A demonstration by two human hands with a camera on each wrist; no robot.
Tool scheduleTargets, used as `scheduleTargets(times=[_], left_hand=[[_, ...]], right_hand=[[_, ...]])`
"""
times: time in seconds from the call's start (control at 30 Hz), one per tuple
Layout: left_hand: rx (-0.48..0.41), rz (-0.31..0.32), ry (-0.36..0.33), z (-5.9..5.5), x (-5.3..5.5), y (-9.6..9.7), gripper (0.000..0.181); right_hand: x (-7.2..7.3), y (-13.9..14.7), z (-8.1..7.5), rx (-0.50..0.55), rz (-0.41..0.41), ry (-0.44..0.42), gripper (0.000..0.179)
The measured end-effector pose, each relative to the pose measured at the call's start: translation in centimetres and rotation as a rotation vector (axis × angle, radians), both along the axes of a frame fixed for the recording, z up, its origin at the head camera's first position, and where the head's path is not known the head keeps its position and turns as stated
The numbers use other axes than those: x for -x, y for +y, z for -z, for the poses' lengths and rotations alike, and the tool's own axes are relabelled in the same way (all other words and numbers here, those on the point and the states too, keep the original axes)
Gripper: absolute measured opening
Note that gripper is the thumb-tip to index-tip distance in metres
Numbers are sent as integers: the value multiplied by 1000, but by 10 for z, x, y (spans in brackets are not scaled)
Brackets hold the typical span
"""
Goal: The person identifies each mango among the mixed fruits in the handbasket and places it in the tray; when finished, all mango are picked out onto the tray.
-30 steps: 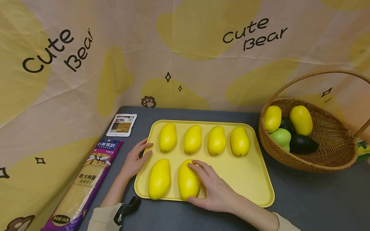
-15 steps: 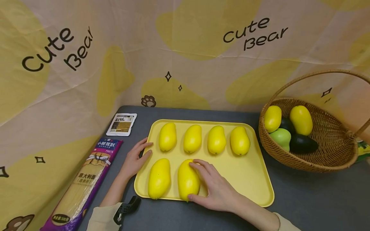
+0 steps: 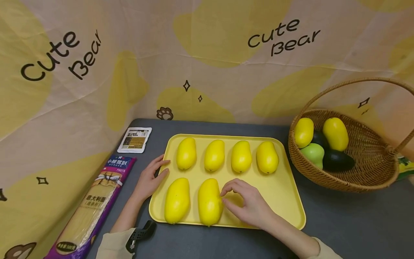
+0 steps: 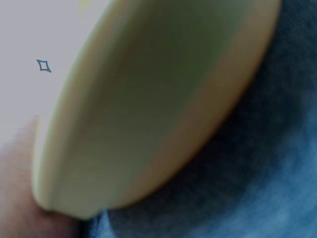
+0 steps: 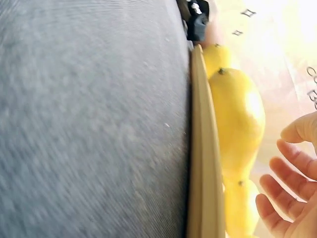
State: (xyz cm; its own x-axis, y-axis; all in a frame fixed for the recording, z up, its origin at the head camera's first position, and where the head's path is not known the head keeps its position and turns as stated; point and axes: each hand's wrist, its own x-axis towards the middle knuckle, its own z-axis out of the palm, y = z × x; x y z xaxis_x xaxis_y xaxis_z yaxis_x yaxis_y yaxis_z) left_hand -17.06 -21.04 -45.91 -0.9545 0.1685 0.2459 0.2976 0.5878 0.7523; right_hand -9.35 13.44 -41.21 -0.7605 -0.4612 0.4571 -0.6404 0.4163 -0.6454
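A yellow tray point(image 3: 275, 201) bears several yellow mangoes in a back row and two in a front row. Beside the front row's right-hand mango point(image 3: 208, 203) is my right hand point(image 3: 250, 203), its fingers loosely bent and thumb near the index fingertip. The right wrist view shows those fingers point(image 5: 285, 181) apart from the mango point(image 5: 237, 119) and holding nothing. My left hand point(image 3: 150, 181) rests on the tray's left rim, fingers lying over the edge. The left wrist view is mostly a blurred tray edge point(image 4: 148, 99), with little of the hand visible.
At the right stands a wicker basket point(image 3: 372, 169) with two mangoes, dark avocado-like items and a green fruit point(image 3: 313, 154). A pasta pack point(image 3: 97, 205) and a small white packet point(image 3: 134, 140) lie left of the tray. A patterned cloth point(image 3: 210, 54) hangs behind.
My right hand has let go of the front-row mango and drawn slightly to the right, its fingers coming together. The mango stays in place. My left hand remains on the tray rim.
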Motion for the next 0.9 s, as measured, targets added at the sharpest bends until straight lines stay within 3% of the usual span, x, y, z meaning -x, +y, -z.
scheduleTargets(times=[0.33,0.53,0.7,0.9], left_hand=[[-4,4,-1,-1,1,1,33],[-12,6,0,-2,-1,1,33],[-14,6,-9,-2,-1,0,34],[-10,2,-17,-2,-2,1,34]], right_hand=[[9,33,-19,-55,17,-93,12],[18,64,-39,-159,50,-73,15],[28,92,-65,-280,107,0,15],[37,123,-108,-398,169,-78,11]])
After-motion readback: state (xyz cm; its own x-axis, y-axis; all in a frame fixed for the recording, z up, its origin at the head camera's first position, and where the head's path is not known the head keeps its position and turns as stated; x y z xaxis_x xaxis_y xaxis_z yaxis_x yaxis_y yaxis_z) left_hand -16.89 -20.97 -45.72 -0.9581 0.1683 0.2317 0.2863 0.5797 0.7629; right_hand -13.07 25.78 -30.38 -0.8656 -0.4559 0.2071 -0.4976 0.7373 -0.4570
